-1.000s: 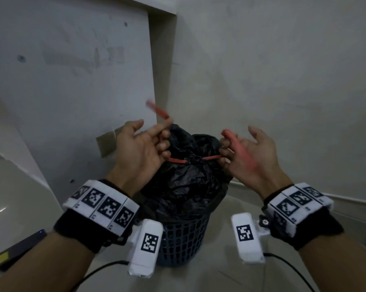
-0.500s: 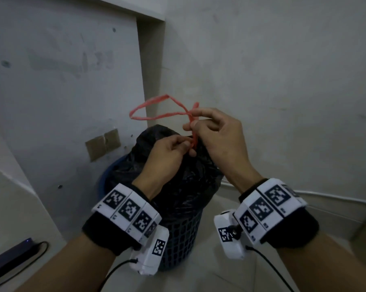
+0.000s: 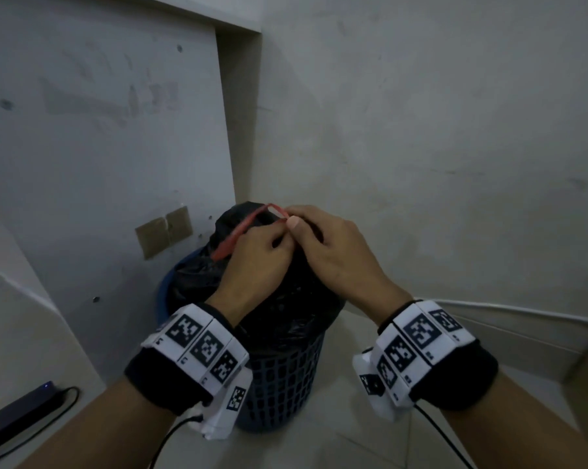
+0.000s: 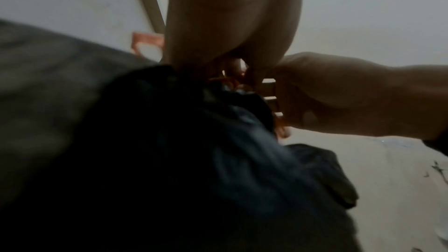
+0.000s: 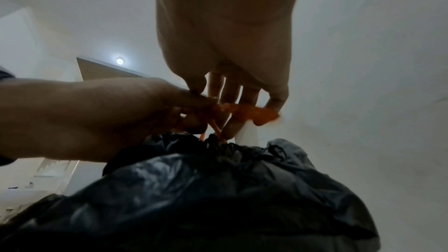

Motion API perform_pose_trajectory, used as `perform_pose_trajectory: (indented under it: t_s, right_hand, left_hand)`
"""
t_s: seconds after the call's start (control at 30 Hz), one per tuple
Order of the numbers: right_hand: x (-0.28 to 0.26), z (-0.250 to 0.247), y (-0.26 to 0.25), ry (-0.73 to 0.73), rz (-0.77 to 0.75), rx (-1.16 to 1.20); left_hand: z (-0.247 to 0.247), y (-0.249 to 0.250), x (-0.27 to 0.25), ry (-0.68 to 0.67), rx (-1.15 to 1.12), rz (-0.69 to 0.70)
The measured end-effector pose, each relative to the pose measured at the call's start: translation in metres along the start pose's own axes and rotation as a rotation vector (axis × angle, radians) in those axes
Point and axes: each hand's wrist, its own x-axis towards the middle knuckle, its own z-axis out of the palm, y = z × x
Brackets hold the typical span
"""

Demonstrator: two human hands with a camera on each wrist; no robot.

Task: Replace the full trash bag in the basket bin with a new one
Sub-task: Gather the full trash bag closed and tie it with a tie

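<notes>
Both hands, left hand [image 3: 255,262] and right hand [image 3: 333,252], pinched the red drawstring [image 3: 233,240] over the black trash bag [image 3: 285,319], evidently knotting it shut before lifting it from the basket bin [image 3: 282,384].

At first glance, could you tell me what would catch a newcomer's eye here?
The red drawstring stands out, pinched by the left hand and right hand above the middle. Under them a bulging black bag fills the blue basket on the floor, in a wall corner.

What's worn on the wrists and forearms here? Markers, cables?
Bare forearms, no sleeves. The left hand and the right hand each have a black wristband carrying white blocks printed with black square fiducial tags, a white tagged camera housing beneath, and a thin black cable.
</notes>
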Motion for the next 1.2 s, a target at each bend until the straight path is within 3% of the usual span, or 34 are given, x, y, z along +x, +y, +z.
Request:
perform_pose_trajectory:
  t_s: [0.13,0.37,0.5,0.6,0.7,0.83,0.93,1.07,1.2]
  right_hand:
    - [-0.002,0.0,0.003,0.023,0.029,0.028]
    - [-0.002,0.005,-0.001,0.004,0.008,-0.142]
    - [0.001,0.004,0.004,-0.057,-0.009,-0.092]
    - [0.001,0.006,0.006,-0.064,0.015,-0.045]
    - [0.004,0.009,0.008,-0.009,0.152,0.127]
    - [0.007,0.002,0.008,0.041,0.365,0.436]
    - [0.003,0.002,0.002,-0.012,0.394,0.509]
    - [0.002,0.001,-0.006,-0.053,0.467,0.553]
    - [0.0,-0.007,-0.014,-0.179,0.499,0.517]
  left_hand:
    - [-0.007,-0.008,0.005,0.134,-0.133,-0.097]
    - [-0.012,-0.006,0.003,0.084,-0.227,-0.044]
    - [-0.011,-0.004,0.0,0.005,-0.178,0.018]
    - [-0.011,-0.01,0.001,0.071,-0.123,0.019]
    - [-0.012,-0.016,-0.001,0.145,-0.148,0.005]
    - [-0.015,-0.024,-0.008,0.097,0.234,0.148]
    - [-0.013,-0.026,-0.009,0.162,0.5,0.193]
    - [-0.009,-0.025,-0.009,0.25,0.542,0.263]
    - [-0.007,-0.022,-0.011,0.149,0.588,0.341]
